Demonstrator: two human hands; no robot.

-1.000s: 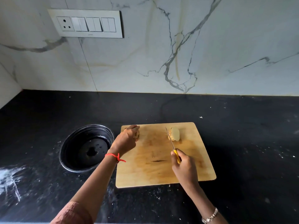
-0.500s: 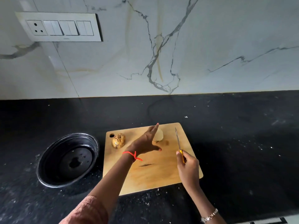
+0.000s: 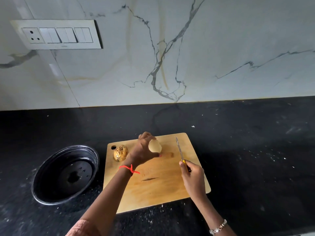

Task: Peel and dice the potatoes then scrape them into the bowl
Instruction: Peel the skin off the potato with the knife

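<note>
On the cutting board (image 3: pixel 162 188), the left hand (image 3: pixel 142 151) curls its fingers round a peeled potato (image 3: pixel 154 146), the right hand (image 3: pixel 193 176) grips a knife (image 3: pixel 179 148), an unpeeled potato (image 3: pixel 120 152) waits, and nothing is diced yet.

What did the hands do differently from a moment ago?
The left hand let go of the brown spotted potato, reached right and now grips the pale peeled potato. The right hand keeps holding the yellow-handled knife; the spotted potato, wooden cutting board and round black bowl stayed put.

Two potatoes — one peeled potato (image 3: pixel 154 146), one speckled potato (image 3: pixel 120 152) — one knife (image 3: pixel 179 147), one board (image 3: pixel 162 193), one bowl (image 3: pixel 49 178), one switch panel (image 3: pixel 58 34)
</note>
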